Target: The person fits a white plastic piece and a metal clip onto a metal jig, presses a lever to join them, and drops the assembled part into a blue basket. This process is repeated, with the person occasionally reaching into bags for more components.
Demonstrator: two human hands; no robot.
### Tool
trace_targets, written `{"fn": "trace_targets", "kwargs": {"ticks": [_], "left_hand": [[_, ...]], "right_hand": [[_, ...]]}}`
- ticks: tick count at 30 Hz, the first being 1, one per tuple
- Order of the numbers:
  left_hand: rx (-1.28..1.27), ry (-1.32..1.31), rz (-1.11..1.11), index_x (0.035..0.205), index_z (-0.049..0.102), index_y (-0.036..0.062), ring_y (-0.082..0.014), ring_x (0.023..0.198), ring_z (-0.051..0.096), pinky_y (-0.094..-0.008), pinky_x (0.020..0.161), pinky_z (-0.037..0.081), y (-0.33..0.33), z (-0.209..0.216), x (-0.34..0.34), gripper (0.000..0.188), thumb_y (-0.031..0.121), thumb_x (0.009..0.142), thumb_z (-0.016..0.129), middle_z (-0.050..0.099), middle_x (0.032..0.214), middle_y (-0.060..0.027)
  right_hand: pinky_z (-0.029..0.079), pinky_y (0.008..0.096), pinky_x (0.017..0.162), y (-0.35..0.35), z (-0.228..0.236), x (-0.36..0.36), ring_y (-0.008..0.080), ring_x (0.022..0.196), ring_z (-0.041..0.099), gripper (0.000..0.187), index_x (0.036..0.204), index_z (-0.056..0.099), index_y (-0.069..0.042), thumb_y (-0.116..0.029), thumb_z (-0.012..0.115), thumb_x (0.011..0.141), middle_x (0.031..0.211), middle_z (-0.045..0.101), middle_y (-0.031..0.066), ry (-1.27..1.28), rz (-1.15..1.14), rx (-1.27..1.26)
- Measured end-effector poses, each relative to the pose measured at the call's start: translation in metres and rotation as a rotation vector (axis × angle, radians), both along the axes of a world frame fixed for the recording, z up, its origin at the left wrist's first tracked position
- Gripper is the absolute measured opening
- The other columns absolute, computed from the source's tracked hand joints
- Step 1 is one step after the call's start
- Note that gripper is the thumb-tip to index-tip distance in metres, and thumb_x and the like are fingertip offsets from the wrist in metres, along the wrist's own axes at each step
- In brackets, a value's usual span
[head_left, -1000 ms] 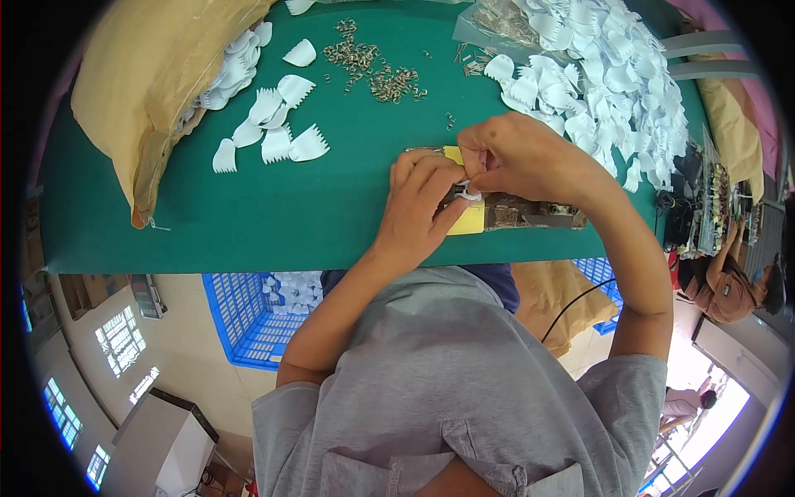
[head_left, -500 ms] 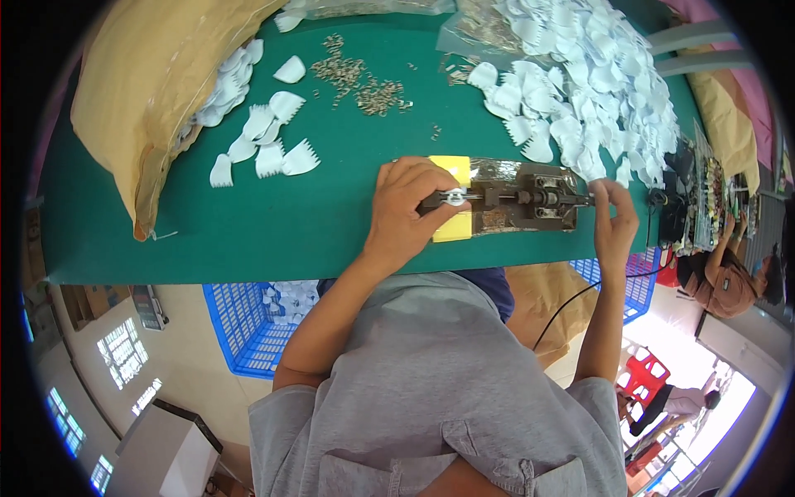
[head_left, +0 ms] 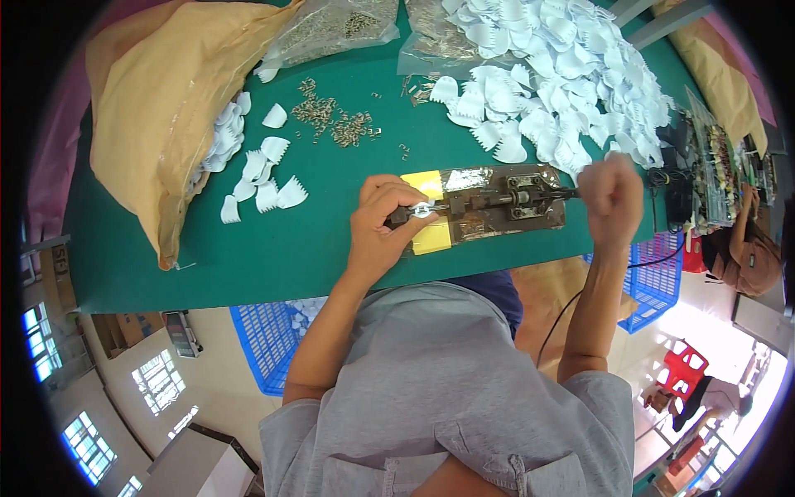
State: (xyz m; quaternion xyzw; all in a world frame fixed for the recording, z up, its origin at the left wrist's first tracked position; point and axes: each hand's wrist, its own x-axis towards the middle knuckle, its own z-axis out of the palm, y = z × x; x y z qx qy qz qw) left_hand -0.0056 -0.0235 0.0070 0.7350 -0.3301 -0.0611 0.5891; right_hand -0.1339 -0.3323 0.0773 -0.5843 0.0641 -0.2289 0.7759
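Note:
A small metal hand press is fixed to a shiny plate on the green table, with a yellow patch at its left end. My left hand pinches a small white and metal part at the press's left end. My right hand is closed in a fist around the press's lever handle at the right end of the tool.
A heap of white comb-shaped plastic pieces lies at the back right. A tan bag spills more white pieces at the left. Small metal clips lie scattered in the middle. Blue crates stand under the table. Another person sits at the far right.
My right hand left the part at the press's left end and went to the lever at the right end, then closed on it. My left hand stayed on the part.

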Motion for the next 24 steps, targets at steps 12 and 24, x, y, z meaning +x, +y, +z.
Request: {"fn": "trace_targets", "kwargs": {"ticks": [12,24], "left_hand": [[0.003,-0.024,-0.025,0.095,0.075,0.0069,-0.0221,0.107,0.06,-0.0341,0.092,0.05,0.004,-0.001,0.004,0.023,0.004,0.077,0.089,0.074,0.097,-0.0019],[-0.392,0.11,0.061,0.096,0.071,0.0055,-0.022,0.101,0.063,-0.0364,0.089,0.051,0.082,0.031,-0.015,0.031,-0.005,0.073,0.089,0.075,0.098,-0.0072]], "right_hand": [[0.016,0.0288,0.05,0.038,0.013,0.018,0.0055,0.053,0.025,0.051,0.065,0.045,-0.01,-0.026,0.045,0.114,0.058,0.034,-0.0052,0.226,-0.225,-0.405],[0.028,0.0267,0.045,-0.036,-0.042,-0.014,0.008,0.047,0.028,0.041,0.077,0.045,-0.012,-0.028,0.044,0.115,0.057,0.032,-0.0048,-0.138,-0.053,0.718]]}}
